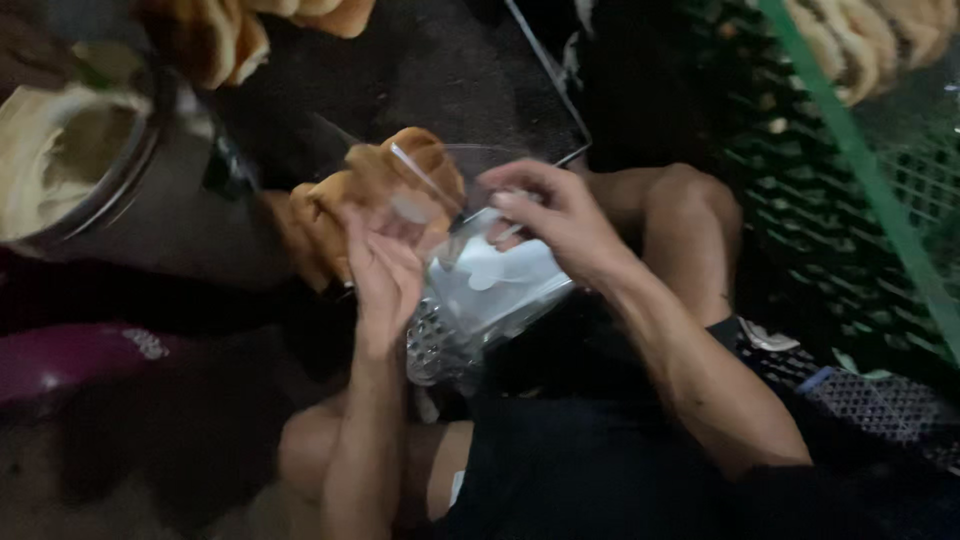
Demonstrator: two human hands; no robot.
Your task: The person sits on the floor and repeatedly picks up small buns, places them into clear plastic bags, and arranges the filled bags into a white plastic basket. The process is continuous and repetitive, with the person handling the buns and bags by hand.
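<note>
Gripping crinkly clear plastic bag (480, 290), both hands, golden ridged pastry (385, 185)

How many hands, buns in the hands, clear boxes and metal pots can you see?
Hands: 2, the left hand and the right hand
Golden bun at the hands: 1, blurred
Clear plastic box: 1
Metal pot with pale filling: 1
Total: 5

Glossy clear plastic bag (480, 290) — golden, smooth-crusted buns (385, 195) — dull metal pot (150, 190), green plastic crate (850, 200).
</note>
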